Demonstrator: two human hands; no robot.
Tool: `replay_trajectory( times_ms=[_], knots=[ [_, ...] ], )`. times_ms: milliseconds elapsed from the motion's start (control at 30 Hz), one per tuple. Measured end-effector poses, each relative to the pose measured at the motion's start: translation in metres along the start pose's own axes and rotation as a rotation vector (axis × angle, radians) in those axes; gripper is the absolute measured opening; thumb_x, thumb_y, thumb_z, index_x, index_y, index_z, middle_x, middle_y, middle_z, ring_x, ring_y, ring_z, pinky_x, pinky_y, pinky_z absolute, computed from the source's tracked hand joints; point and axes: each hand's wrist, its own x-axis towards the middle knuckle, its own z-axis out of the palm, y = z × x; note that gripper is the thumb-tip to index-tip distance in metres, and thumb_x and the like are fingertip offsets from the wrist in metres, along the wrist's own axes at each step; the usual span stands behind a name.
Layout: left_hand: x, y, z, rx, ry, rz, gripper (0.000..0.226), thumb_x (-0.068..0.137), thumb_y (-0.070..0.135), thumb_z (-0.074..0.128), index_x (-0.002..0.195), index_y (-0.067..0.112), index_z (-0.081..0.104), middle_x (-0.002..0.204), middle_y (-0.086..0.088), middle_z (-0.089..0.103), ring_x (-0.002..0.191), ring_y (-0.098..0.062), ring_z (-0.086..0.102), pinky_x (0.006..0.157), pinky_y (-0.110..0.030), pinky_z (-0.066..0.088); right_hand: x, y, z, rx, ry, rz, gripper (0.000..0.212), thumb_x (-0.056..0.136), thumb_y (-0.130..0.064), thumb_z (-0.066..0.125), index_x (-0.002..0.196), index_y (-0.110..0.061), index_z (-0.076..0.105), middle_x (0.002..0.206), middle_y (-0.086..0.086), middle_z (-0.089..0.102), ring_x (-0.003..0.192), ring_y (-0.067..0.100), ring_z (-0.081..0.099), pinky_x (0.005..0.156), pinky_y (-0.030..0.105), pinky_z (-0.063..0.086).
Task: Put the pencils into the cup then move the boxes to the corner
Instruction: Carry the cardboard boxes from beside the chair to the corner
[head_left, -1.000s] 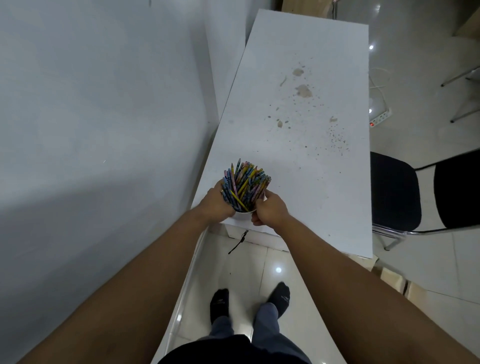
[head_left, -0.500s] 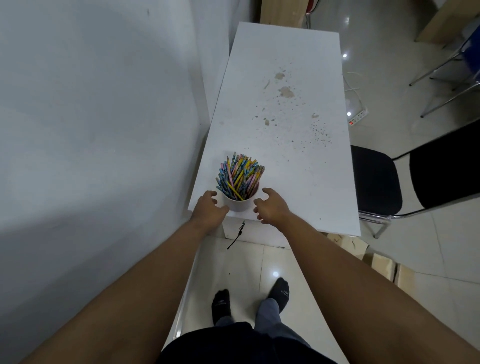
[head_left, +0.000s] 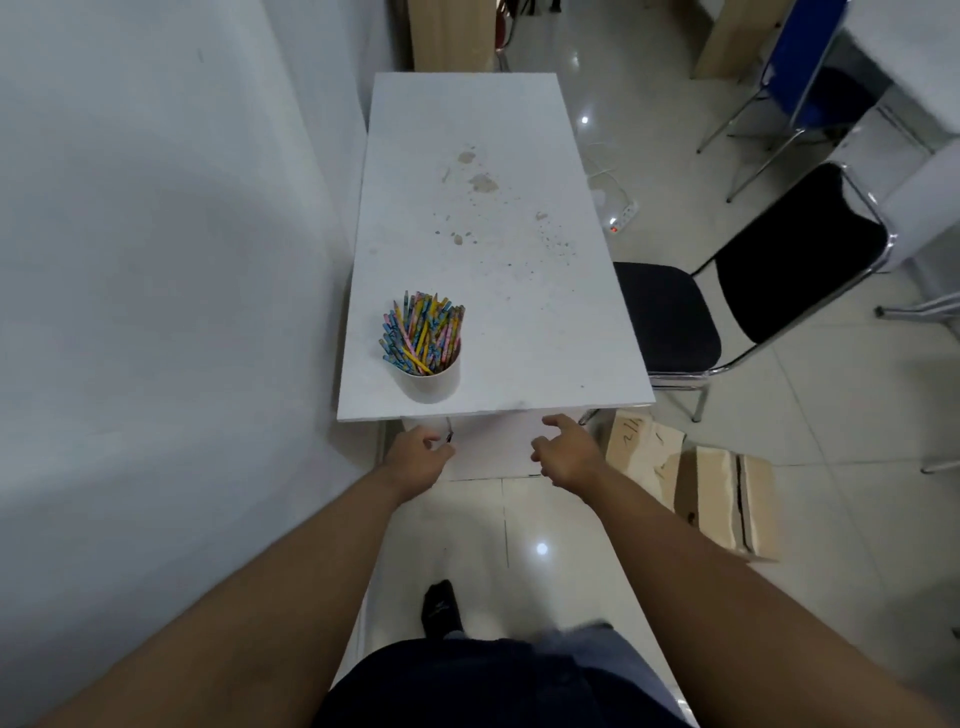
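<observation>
A white cup (head_left: 431, 382) stands near the front left corner of the white table (head_left: 509, 291), packed with several colourful pencils (head_left: 422, 332). My left hand (head_left: 418, 460) hovers below the table's front edge, fingers loosely curled and empty. My right hand (head_left: 566, 449) is beside it to the right, fingers apart, holding nothing. Both hands are off the cup. Two cardboard boxes (head_left: 719, 493) lie on the floor to the right of my right hand, partly under the table's front right corner.
A white wall (head_left: 156, 260) runs along the left of the table. A black chair (head_left: 727, 312) stands at the table's right side. A power strip (head_left: 622, 217) lies on the floor, a blue chair (head_left: 821, 67) stands farther back.
Both hands have let go of the cup and drawn back past the table's front edge. I have stepped back, so the boxes on the floor show more fully.
</observation>
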Motion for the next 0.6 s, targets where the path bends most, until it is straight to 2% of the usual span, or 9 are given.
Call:
replay_trajectory(
  times_ms=[167, 300, 400, 467, 533, 600],
  knots=[
    [-0.013, 0.024, 0.030, 0.029, -0.012, 0.033, 0.045, 0.099, 0.037, 0.068, 0.132, 0.006, 0.065, 0.127, -0.015, 0.065, 0.116, -0.030, 0.063, 0.105, -0.040, 0.050, -0.019, 0.038, -0.036, -0.014, 0.043, 0.020, 0.048, 0.103, -0.026, 0.054, 0.150, -0.021, 0.046, 0.102, 0.011, 0.076, 0.084, 0.021, 0.067, 0.077, 0.037, 0.056],
    [-0.024, 0.041, 0.062, 0.038, -0.034, 0.017, 0.044, 0.100, 0.036, 0.067, 0.135, 0.009, 0.062, 0.130, -0.014, 0.061, 0.117, -0.031, 0.063, 0.105, -0.042, 0.051, -0.029, 0.067, -0.072, -0.029, 0.074, -0.008, 0.048, 0.102, -0.025, 0.055, 0.149, -0.020, 0.049, 0.098, 0.005, 0.074, 0.088, 0.017, 0.065, 0.066, 0.024, 0.046],
    [-0.041, 0.061, 0.101, 0.059, -0.037, 0.013, 0.046, 0.100, 0.034, 0.066, 0.139, 0.011, 0.060, 0.136, -0.011, 0.057, 0.122, -0.029, 0.059, 0.106, -0.037, 0.048, -0.037, 0.099, -0.111, -0.078, 0.070, -0.028, 0.046, 0.102, -0.025, 0.055, 0.147, -0.020, 0.051, 0.092, 0.002, 0.072, 0.086, 0.015, 0.065, 0.065, 0.024, 0.042],
    [-0.053, 0.070, 0.125, 0.063, -0.034, 0.001, 0.046, 0.100, 0.033, 0.066, 0.140, 0.012, 0.059, 0.138, -0.011, 0.056, 0.122, -0.027, 0.058, 0.103, -0.033, 0.046, -0.039, 0.119, -0.133, -0.102, 0.070, -0.018, 0.045, 0.101, -0.026, 0.055, 0.146, -0.021, 0.051, 0.104, 0.009, 0.074, 0.089, 0.022, 0.068, 0.064, 0.027, 0.044],
    [-0.071, 0.080, 0.156, 0.050, -0.036, -0.012, 0.046, 0.101, 0.033, 0.065, 0.141, 0.012, 0.058, 0.139, -0.011, 0.055, 0.119, -0.025, 0.057, 0.098, -0.030, 0.045, -0.045, 0.145, -0.158, -0.085, 0.073, -0.001, 0.045, 0.101, -0.026, 0.055, 0.146, -0.022, 0.052, 0.113, 0.013, 0.074, 0.098, 0.030, 0.070, 0.072, 0.032, 0.053],
    [-0.089, 0.090, 0.189, 0.038, -0.037, -0.020, 0.045, 0.101, 0.032, 0.065, 0.141, 0.012, 0.058, 0.139, -0.011, 0.055, 0.119, -0.024, 0.057, 0.096, -0.029, 0.044, -0.051, 0.172, -0.183, -0.067, 0.063, 0.004, 0.045, 0.101, -0.025, 0.056, 0.146, -0.022, 0.052, 0.113, 0.014, 0.075, 0.106, 0.035, 0.070, 0.091, 0.042, 0.057]
  ],
)
